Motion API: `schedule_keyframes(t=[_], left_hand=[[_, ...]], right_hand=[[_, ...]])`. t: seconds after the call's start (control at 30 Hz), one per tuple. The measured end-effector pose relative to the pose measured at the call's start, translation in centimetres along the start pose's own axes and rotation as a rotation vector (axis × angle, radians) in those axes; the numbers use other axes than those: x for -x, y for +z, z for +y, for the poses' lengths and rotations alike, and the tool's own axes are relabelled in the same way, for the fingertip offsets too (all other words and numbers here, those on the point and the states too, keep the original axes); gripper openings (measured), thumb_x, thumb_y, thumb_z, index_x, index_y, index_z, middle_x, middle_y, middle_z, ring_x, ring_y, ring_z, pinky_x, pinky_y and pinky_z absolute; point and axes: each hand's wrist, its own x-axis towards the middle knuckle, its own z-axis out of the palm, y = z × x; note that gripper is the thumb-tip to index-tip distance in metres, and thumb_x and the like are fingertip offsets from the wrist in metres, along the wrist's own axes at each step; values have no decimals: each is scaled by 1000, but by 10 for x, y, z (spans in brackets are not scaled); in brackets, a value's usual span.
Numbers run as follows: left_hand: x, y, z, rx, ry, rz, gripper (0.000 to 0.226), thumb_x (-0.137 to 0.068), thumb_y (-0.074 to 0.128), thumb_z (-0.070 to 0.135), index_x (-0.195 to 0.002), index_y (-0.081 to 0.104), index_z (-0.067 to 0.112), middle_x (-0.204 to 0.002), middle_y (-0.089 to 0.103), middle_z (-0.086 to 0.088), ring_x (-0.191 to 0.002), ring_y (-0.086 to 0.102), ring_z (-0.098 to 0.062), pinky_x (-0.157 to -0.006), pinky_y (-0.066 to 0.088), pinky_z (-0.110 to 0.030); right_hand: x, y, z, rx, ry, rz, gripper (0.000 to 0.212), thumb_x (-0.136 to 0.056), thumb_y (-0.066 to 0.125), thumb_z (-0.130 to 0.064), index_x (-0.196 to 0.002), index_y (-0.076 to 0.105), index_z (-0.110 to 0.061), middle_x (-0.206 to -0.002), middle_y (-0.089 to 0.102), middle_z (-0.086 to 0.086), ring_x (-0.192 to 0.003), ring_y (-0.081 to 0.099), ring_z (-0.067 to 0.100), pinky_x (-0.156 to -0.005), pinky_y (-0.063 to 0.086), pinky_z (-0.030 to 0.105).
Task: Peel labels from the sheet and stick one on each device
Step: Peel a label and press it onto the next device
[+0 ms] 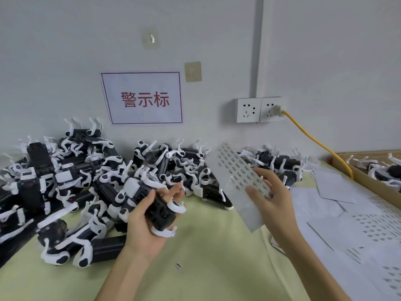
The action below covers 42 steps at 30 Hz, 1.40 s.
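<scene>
My left hand (149,222) grips a black-and-white robot-dog device (160,209) above the pale green table, fingers curled round its body. My right hand (271,196) holds up a translucent label sheet (236,179) printed with rows of small labels, thumb on its front and fingers behind it. The sheet tilts up toward the wall, just right of the held device. A heap of similar devices (71,177) fills the left and back of the table. One loose small label (178,266) lies on the table near my left forearm.
More label sheets and backing papers (347,218) cover the table at the right. A cardboard box (368,168) holding several devices stands at the far right. A yellow cable (314,142) runs from a wall socket (260,109) down past the box. A red-lettered sign (143,98) hangs on the wall.
</scene>
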Motion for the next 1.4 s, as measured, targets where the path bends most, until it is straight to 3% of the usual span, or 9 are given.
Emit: schedule_keyframes(t=[0.17,0.3,0.4,0.47,0.57,0.63,0.77,1.03,1.4], left_hand=[[8,18,-16,-24,-109,-246,48,-67,93,25,-107,77,3,-150,52,-23,-141,47,-42,-117,32,-58],[16,27,-21,-40,-174,-188,66,-54,101,28,-113,79,7,-133,69,-8,-124,63,-44,-87,59,-42],[16,25,-17,-83,-221,-171,71,-56,100,36,-120,77,15,-123,73,-5,-108,71,-38,-70,60,-31],[16,23,-15,-75,-239,-167,76,-59,99,38,-126,73,15,-103,72,-9,-89,68,-26,-53,53,-22],[14,18,-16,-117,-205,-158,72,-63,97,41,-126,73,14,-98,70,-4,-79,65,-16,-63,52,-22],[15,17,-17,-153,-185,-167,67,-65,95,42,-123,75,16,-100,72,-1,-79,67,-14,-67,52,-23],[15,20,-21,-235,-204,-190,63,-72,89,43,-127,72,15,-90,71,-6,-79,68,-17,-65,51,-24],[16,22,-23,-229,-197,-195,65,-66,94,40,-123,74,16,-101,71,-3,-90,70,-20,-75,56,-30],[16,24,-27,-407,-159,-158,56,-74,85,44,-125,73,24,-123,71,-6,-109,67,-22,-85,55,-36]], right_hand=[[5,6,-5,-158,46,-17,45,-89,74,0,-114,65,-37,-104,76,-10,-90,74,15,-67,63,36],[12,18,-4,-156,62,-104,39,-82,80,-14,-111,67,-35,-104,76,-2,-87,74,21,-62,59,33],[16,26,0,-31,11,-147,32,-84,81,-14,-104,71,-35,-105,73,-8,-91,71,17,-69,57,29],[20,30,5,221,-128,-138,31,-86,81,-17,-107,72,-39,-120,64,-18,-111,61,4,-85,48,17],[24,32,8,505,-350,-93,36,-85,82,-26,-118,72,-37,-140,50,-14,-132,40,2,-106,27,10],[25,33,10,551,-399,-86,40,-84,84,-23,-120,72,-34,-142,51,-9,-131,42,9,-108,30,21],[27,36,10,666,-456,-106,49,-76,86,-8,-119,73,-29,-135,59,-5,-121,54,21,-100,39,37],[25,32,12,486,-286,-205,25,-91,72,-38,-115,74,-29,-123,64,-24,-110,63,-1,-91,54,31],[24,35,18,501,-278,-109,7,-83,84,-23,-89,83,-25,-86,68,-17,-82,63,6,-65,45,16]])
